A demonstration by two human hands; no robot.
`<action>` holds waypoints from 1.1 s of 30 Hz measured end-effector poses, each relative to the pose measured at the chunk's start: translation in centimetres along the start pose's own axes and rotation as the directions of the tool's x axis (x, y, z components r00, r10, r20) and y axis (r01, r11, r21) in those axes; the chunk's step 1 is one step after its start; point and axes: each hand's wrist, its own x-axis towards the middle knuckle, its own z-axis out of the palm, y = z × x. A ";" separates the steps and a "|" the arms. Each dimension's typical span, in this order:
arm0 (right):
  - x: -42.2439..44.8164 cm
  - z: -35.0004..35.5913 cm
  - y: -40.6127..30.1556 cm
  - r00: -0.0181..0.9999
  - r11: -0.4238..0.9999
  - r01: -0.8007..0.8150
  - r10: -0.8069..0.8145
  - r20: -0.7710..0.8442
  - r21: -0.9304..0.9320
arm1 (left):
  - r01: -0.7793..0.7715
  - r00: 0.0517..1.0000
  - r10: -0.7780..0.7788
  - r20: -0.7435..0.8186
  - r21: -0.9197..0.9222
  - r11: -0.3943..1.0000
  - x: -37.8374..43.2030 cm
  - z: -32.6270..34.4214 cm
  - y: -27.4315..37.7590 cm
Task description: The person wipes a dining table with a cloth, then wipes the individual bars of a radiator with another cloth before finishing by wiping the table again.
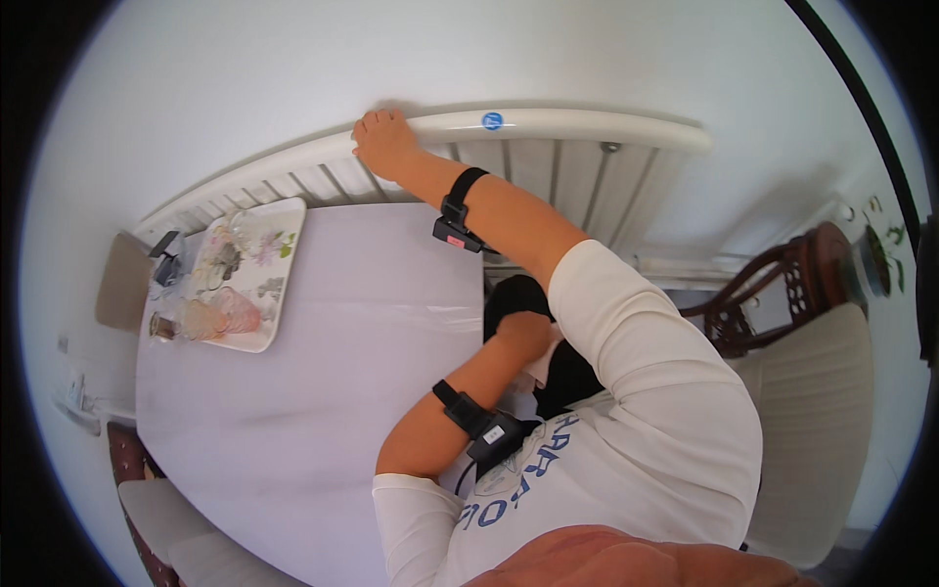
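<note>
My right hand (385,144) lies over the rounded top rail of a white radiator (594,126), its fingers curled over the wall side. A blue round sticker (492,121) is on the rail, to the right of that hand. My left hand (527,336) is low by my lap, just past the table edge, with its fingers hidden from view. Beside it shows part of a pale pink, cloth-like thing (543,365); whether the hand holds it is unclear. Each forearm wears a black strap with a small black device.
A table with a pale lilac cover (352,352) runs along the radiator. On it, a flowered tray (270,297) bears glassware, including a pink glass (236,311); a black phone-like stand (169,265) is beside it. A beige chair (814,425) and dark carved wooden stand (788,282) are at right.
</note>
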 end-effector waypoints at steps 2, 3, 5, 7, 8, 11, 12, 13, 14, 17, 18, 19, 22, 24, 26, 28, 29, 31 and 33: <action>-2.3 -1.7 3.1 0.999 1.000 -0.009 0.009 -0.033 -0.002 | 0.054 0.993 -0.055 0.102 0.013 0.998 0.3 -0.6 0.3; -3.6 -2.6 4.6 0.999 1.000 -0.012 0.012 -0.047 -0.005 | 0.093 0.982 -0.094 0.164 0.013 0.996 0.3 -0.7 0.3; -6.2 -4.6 7.6 0.995 0.998 -0.043 0.039 -0.092 -0.048 | 0.017 0.992 -0.021 0.125 0.032 0.999 0.6 -0.8 0.2; -9.0 -6.8 10.8 0.989 0.993 -0.062 0.047 -0.143 -0.098 | -0.036 0.994 0.029 0.107 0.056 0.998 0.8 -0.7 0.0; -10.4 -7.9 12.5 0.991 0.990 -0.076 0.062 -0.123 -0.117 | -0.047 0.997 0.043 0.063 0.064 0.997 0.7 -0.7 -0.3; -14.5 -11.3 17.9 0.987 0.975 -0.140 0.124 -0.102 -0.171 | 0.000 0.990 -0.014 0.140 0.099 0.995 0.7 -0.8 -0.2; -16.0 -12.4 19.6 0.980 0.973 -0.133 0.102 -0.169 -0.188 | -0.024 0.996 0.017 0.084 0.084 0.996 0.5 -0.9 -0.1; -17.4 -13.5 21.3 0.972 0.971 -0.127 0.082 -0.219 -0.200 | -0.005 0.994 -0.006 0.108 0.100 0.995 0.7 -1.0 0.1; -18.8 -14.6 23.0 0.973 0.965 -0.136 0.087 -0.214 -0.223 | 0.017 0.991 -0.032 0.131 0.117 0.993 0.8 -1.0 0.3; -23.2 -18.0 27.8 0.956 0.929 -0.184 0.093 -0.280 -0.321 | 0.072 0.986 -0.077 0.149 0.039 0.997 1.2 -1.1 0.7; -24.7 -19.2 29.3 0.950 0.920 -0.231 0.144 -0.277 -0.317 | 0.089 0.985 -0.087 0.149 -0.008 0.996 1.3 -1.1 0.7; -25.7 -20.1 30.6 0.945 0.910 -0.267 0.182 -0.273 -0.317 | 0.070 0.984 -0.074 0.163 0.027 0.997 1.2 -1.1 0.7; -27.2 -20.5 32.1 0.895 0.875 -0.419 0.352 -0.276 -0.244 | 0.017 0.980 -0.037 0.193 0.106 0.994 0.8 -1.7 0.5; -26.9 -19.2 31.0 0.904 0.878 -0.354 0.233 -0.358 -0.323 | -0.016 0.981 -0.008 0.196 0.117 0.993 0.4 -2.3 0.5; -25.8 -17.1 28.5 0.925 0.888 -0.299 0.179 -0.335 -0.350 | -0.003 0.975 -0.018 0.221 0.096 0.995 0.1 -3.0 0.8; -23.8 -14.8 25.0 0.938 0.952 -0.224 0.153 -0.311 -0.208 | -0.012 0.968 -0.011 0.249 0.091 0.996 -0.2 -3.6 1.1; -22.6 -13.5 23.1 0.956 0.972 -0.167 0.119 -0.270 -0.163 | -0.008 0.967 -0.011 0.253 0.073 0.997 -0.4 -3.8 1.2; -19.4 -10.8 19.3 0.963 0.994 -0.098 0.083 -0.258 -0.048 | 0.008 0.964 -0.025 0.265 0.065 0.998 -0.6 -4.0 1.4; -15.9 -8.6 15.9 0.966 0.998 -0.038 0.050 -0.252 0.053 | 0.020 0.959 -0.029 0.281 0.034 0.999 -0.7 -4.0 1.3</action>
